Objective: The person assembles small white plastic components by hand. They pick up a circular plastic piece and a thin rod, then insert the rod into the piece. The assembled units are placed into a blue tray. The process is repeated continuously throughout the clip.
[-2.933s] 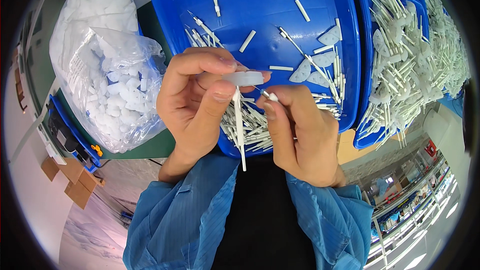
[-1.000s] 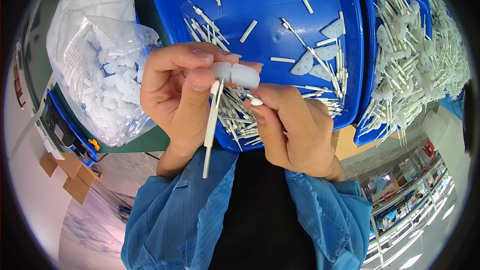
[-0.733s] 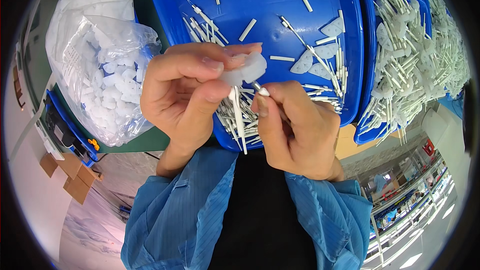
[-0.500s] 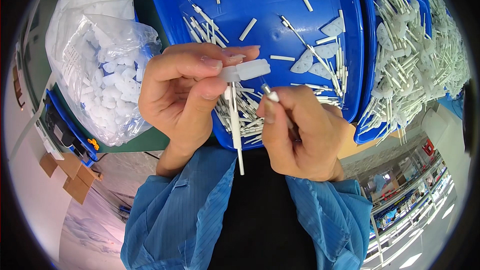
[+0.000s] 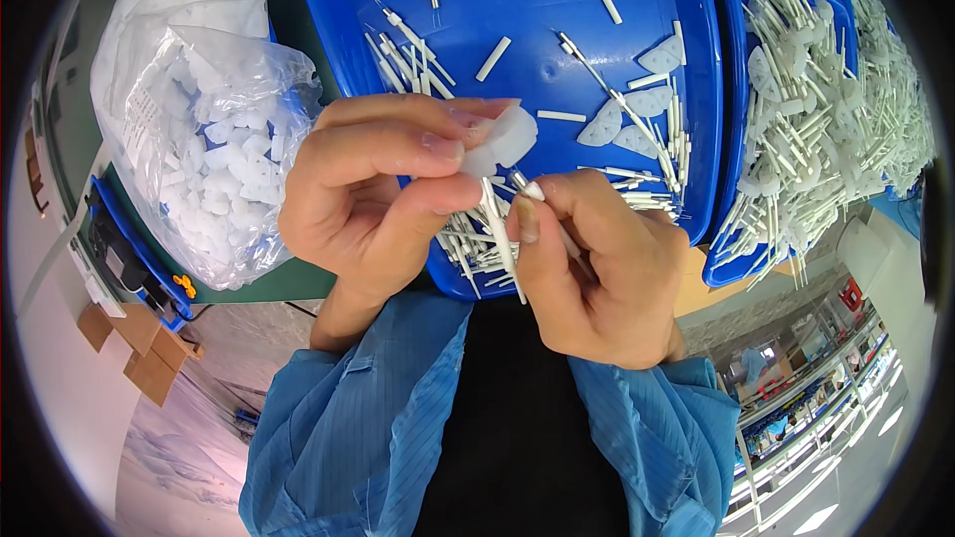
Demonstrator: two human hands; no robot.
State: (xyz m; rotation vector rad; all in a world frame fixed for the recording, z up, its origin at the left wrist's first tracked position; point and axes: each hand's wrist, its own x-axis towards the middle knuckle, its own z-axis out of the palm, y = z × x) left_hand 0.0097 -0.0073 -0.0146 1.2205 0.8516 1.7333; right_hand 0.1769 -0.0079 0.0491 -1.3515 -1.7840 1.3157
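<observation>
Between the thumb and fingers of my left hand (image 5: 373, 179) is a translucent white plastic piece (image 5: 511, 139), held tilted. A white rod (image 5: 498, 229) hangs down from its underside. My right hand (image 5: 607, 264) pinches a second white rod with a metal collar (image 5: 524, 184), its tip right under the plastic piece. Whether that tip has entered the piece, I cannot tell. Both hands are above the near part of a blue tray (image 5: 547, 0). Much of the second rod is hidden inside my right fingers.
Loose white rods (image 5: 492, 59) and flat translucent pieces (image 5: 602, 124) lie in the tray. A clear bag (image 5: 214, 179) of white pieces stands at the left. On the right, another blue tray (image 5: 733, 70) is heaped with rods joined to plastic pieces (image 5: 786, 139).
My left hand has moved slightly right and turned the plastic piece, so its hanging rod now slants toward my right hand. The right-hand rod's tip is closer to the piece.
</observation>
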